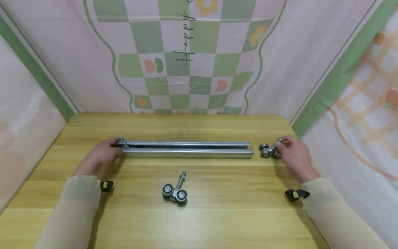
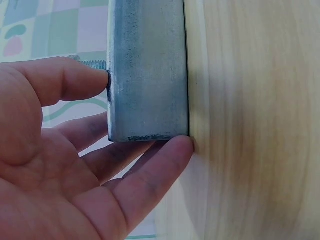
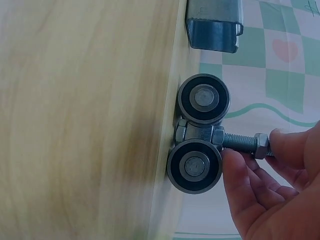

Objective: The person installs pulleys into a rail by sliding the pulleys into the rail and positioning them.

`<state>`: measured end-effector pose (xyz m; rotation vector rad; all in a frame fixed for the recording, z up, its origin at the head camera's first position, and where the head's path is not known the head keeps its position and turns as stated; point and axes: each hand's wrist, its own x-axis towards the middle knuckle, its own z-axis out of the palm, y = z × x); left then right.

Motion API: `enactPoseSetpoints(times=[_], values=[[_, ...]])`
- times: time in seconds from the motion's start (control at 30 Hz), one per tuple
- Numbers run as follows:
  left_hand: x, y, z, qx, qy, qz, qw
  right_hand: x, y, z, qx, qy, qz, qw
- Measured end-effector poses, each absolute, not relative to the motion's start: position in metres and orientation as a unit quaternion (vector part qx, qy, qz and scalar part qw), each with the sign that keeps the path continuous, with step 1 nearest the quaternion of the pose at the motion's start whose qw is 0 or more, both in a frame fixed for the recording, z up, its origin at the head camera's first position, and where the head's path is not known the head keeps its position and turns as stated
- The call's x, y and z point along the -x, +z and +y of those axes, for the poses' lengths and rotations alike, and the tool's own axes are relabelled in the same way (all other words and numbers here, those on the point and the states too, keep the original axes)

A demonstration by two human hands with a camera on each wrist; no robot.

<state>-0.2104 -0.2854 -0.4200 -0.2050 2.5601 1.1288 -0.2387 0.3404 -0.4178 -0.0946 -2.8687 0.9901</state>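
Note:
A silver C-shaped metal rail [image 1: 186, 154] lies across the table with its slot facing up. At its left end my left hand [image 1: 104, 154] holds the rail, thumb on the upper edge and fingers about the end face. A threaded bolt [image 2: 92, 64] sticks up from the slot beside that thumb; what it joins inside is hidden. Just off the rail's right end, my right hand [image 1: 293, 155] pinches the bolt and nut of a roller trolley [image 3: 200, 132], whose wheels stand at the tabletop. Another roller trolley [image 1: 175, 193] lies in front of the rail, bolt pointing away.
The wooden table [image 1: 233, 214] ends at a back edge against a patterned green-and-white cloth [image 1: 177, 83]. More cloth hangs at the left and right sides. A black wrist strap [image 1: 296, 194] shows below the right cuff.

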Motion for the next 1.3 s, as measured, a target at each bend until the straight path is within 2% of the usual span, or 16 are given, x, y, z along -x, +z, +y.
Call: enactPoseSetpoints(times=[0.67,1.3], values=[[0.210,-0.422,-0.285,0.075,0.399,0.899,0.163,0.245,-0.425,0.329,0.028,0.413,-0.909,0.059],[0.208,-0.419,-0.284,0.079,0.415,0.891,0.168,0.241,-0.421,0.305,0.010,0.374,-0.926,0.046]])
